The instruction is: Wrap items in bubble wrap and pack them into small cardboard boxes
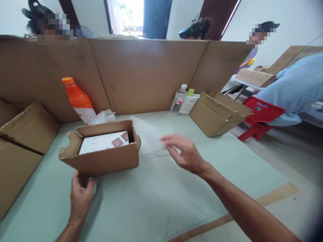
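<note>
A small brown cardboard box (106, 163) stands with its top uncovered on the pale green tabletop. Inside it lies a white printed carton (101, 143) with brown squares on its face. My left hand (82, 193) rests by the box's lower front edge, its fingers curled round something I cannot make out. To the right of the box, a thin translucent plastic sheet (148, 136) spreads over the table. The fingers of my right hand (185, 153) are bent together at the sheet's right edge, pinching it; the fingertips are slightly blurred.
Behind the box stands an orange-capped bottle (79, 101) beside crumpled clear wrap (104, 117). A water bottle (178, 101), a white green-capped bottle (189, 102) and a cardboard box (217, 112) stand back right. Larger cardboard (20, 158) lies left; a cardboard partition (151, 74) borders the back.
</note>
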A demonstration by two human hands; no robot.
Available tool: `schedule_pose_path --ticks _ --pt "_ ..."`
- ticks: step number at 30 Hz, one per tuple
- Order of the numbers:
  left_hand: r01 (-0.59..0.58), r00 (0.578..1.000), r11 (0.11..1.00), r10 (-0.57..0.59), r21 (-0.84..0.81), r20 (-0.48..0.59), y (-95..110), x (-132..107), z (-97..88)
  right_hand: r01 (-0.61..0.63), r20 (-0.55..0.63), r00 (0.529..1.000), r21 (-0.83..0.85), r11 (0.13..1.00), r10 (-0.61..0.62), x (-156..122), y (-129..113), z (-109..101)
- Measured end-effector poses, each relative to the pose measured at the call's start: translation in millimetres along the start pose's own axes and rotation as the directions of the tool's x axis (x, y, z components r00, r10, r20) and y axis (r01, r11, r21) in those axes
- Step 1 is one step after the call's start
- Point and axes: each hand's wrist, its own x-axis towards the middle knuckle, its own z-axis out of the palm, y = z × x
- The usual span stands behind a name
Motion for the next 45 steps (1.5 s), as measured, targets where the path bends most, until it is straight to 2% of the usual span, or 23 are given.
schedule_pose_path --ticks 3,5,6,8,10,12,15,17,19,21,23,25,27,28,30,32,33,35,37,38,40,43,45 --pt "-0.042 0.997 0.998 0.044 0.041 -0.058 4 -30 -7.4 0.056 0.243 0.968 0.036 0.998 -0.063 -51 -25 4" --pt "-0.095 0.990 0.987 0.108 0.133 -0.093 7 -58 -16.0 0.026 0.330 0.943 0.062 0.998 -0.045 -83 -42 15" --pt "-0.145 0.983 0.973 0.162 0.179 -0.083 9 -73 -20.7 -0.001 0.353 0.935 0.090 0.996 -0.031 -97 -51 22" --pt "-0.310 0.949 0.919 0.313 0.244 0.027 13 -99 -29.0 -0.061 0.389 0.921 0.166 0.984 -0.008 -119 -66 35" --pt "-0.507 0.859 0.828 0.463 0.240 0.219 19 -117 -33.8 -0.119 0.416 0.909 0.251 0.961 0.005 -131 -76 42" --pt "-0.642 0.731 0.750 0.537 0.158 0.422 26 -126 -34.4 -0.165 0.405 0.914 0.311 0.936 0.027 -136 -79 41" --pt "-0.711 0.546 0.703 0.534 0.019 0.645 34 -132 -29.8 -0.189 0.413 0.909 0.293 0.937 0.054 -138 -78 28" --pt "-0.718 0.459 0.695 0.512 -0.037 0.726 36 -135 -25.5 -0.174 0.488 0.871 0.198 0.965 0.057 -144 -77 21" --pt "-0.713 0.406 0.698 0.487 -0.066 0.773 36 -138 -22.1 -0.127 0.569 0.820 0.086 0.988 0.056 -154 -80 23" --pt "-0.714 0.367 0.695 0.472 -0.082 0.801 34 -141 -20.4 -0.078 0.590 0.805 -0.002 0.997 0.064 -166 -83 33" --pt "-0.724 0.330 0.684 0.461 -0.093 0.824 33 -142 -20.3 -0.063 0.528 0.846 -0.044 0.997 0.077 -176 -86 46" --pt "-0.734 0.306 0.672 0.458 -0.100 0.835 33 -142 -20.4 -0.113 0.414 0.904 -0.019 0.993 0.110 -180 -88 57" --pt "-0.726 0.324 0.680 0.467 -0.099 0.823 34 -141 -18.9 -0.242 0.329 0.921 0.074 0.967 0.206 -180 -89 62" --pt "-0.709 0.360 0.700 0.467 -0.088 0.808 34 -141 -17.1 -0.334 0.321 0.905 0.130 0.934 0.279 -178 -89 62" --pt "-0.625 0.480 0.779 0.421 -0.036 0.770 35 -139 -10.6 -0.521 0.365 0.828 0.223 0.824 0.425 -174 -90 59" --pt "-0.480 0.604 0.876 0.296 0.042 0.740 37 -137 -1.2 -0.639 0.387 0.756 0.259 0.725 0.528 -173 -92 56" --pt "-0.407 0.648 0.909 0.221 0.086 0.729 38 -136 3.9 -0.659 0.348 0.745 0.256 0.707 0.569 -174 -93 55" --pt "-0.324 0.698 0.929 0.108 0.177 0.708 42 -132 13.4 -0.619 0.175 0.785 0.203 0.759 0.594 -177 -96 53" --pt "-0.335 0.727 0.902 0.062 0.273 0.684 45 -130 20.8 -0.485 0.014 0.874 0.080 0.871 0.485 -181 -101 53" --pt "-0.356 0.734 0.880 0.055 0.315 0.677 46 -129 23.5 -0.396 -0.006 0.918 0.013 0.918 0.396 -183 -104 54" --pt "-0.404 0.732 0.838 0.056 0.367 0.679 47 -128 27.5 -0.240 0.058 0.968 -0.087 0.967 0.246 -184 -109 59" --pt "-0.457 0.718 0.812 0.096 0.363 0.689 45 -129 28.7 -0.137 0.206 0.964 -0.171 0.976 0.171 -181 -109 71" --pt "-0.510 0.713 0.808 0.206 0.294 0.670 43 -131 24.3 -0.117 0.240 0.958 -0.181 0.977 0.159 -179 -105 78"
